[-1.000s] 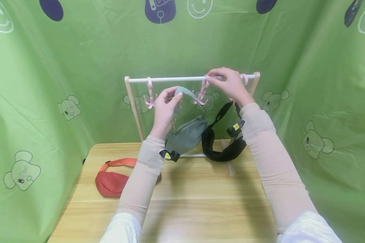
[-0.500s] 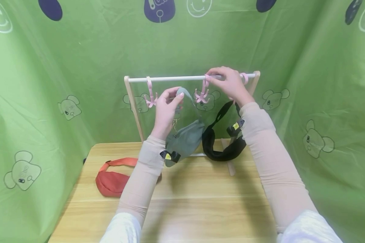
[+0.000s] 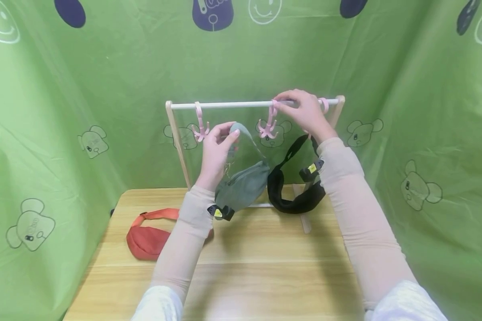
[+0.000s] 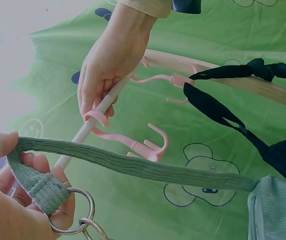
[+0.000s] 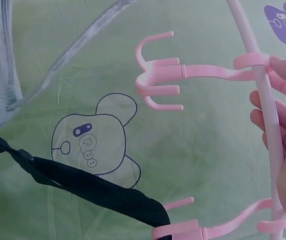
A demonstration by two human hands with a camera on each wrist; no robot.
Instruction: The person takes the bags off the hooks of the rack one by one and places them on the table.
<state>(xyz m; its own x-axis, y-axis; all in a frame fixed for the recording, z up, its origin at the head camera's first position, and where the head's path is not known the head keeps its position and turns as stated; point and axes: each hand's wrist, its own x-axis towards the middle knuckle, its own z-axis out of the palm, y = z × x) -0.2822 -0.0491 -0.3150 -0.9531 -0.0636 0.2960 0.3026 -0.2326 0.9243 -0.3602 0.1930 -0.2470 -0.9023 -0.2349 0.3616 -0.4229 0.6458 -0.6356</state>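
My left hand (image 3: pixel 217 154) pinches the strap (image 4: pixel 128 162) of a grey-green corduroy bag (image 3: pixel 244 185), which hangs below it, left of the middle pink hook (image 3: pixel 268 127). In the left wrist view a metal ring (image 4: pixel 85 210) hangs at the strap's folded end by my fingers. My right hand (image 3: pixel 303 111) is at the white rail (image 5: pixel 265 107), thumb and finger pinching the top loop of that middle hook. The hook's prongs carry nothing. From the right-hand hook (image 5: pixel 177 231) hangs a black bag (image 3: pixel 293 200) by its strap.
A red bag (image 3: pixel 146 243) lies on the wooden table (image 3: pixel 257 285) at the left, partly behind my left forearm. Another pink hook (image 3: pixel 200 125) hangs on the rail's left part. The rack's wooden leg (image 3: pixel 178 147) stands at the left. Green cloth (image 3: pixel 145 53) surrounds the table.
My left hand has moved slightly down and left with the strap, and the grey-green bag has swung away from the middle hook. That hook now hangs straighter. My right hand stays at the rail.
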